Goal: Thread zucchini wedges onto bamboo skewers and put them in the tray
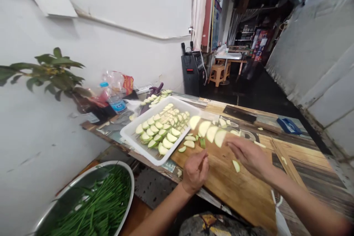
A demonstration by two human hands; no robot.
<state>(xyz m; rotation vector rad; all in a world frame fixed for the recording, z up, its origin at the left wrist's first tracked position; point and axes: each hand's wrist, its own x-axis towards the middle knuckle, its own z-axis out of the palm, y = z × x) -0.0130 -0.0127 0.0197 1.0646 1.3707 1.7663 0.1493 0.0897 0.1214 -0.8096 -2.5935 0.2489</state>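
My right hand (247, 156) is closed around one end of a skewer of pale, green-skinned vegetable slices (211, 132), held above the wooden cutting board (238, 195). The slices sit in a row, leaning up and left toward the tray. My left hand (195, 172) is curled closed at the board's near left side; whatever its fingers may hold is hidden. Loose slices (189, 143) and small green pieces lie on the board just beyond it. To the left, a white plastic tray (159, 161) holds several finished-looking rows of skewered slices (157, 129).
A metal basin (132, 182) of long green leafy stalks (94, 206) stands low at left. Behind the tray are purple eggplants (157, 89), more skewers and a water bottle (114, 99). A blue dish (289, 125) sits at the table's far right. A black speaker (191, 73) stands beyond.
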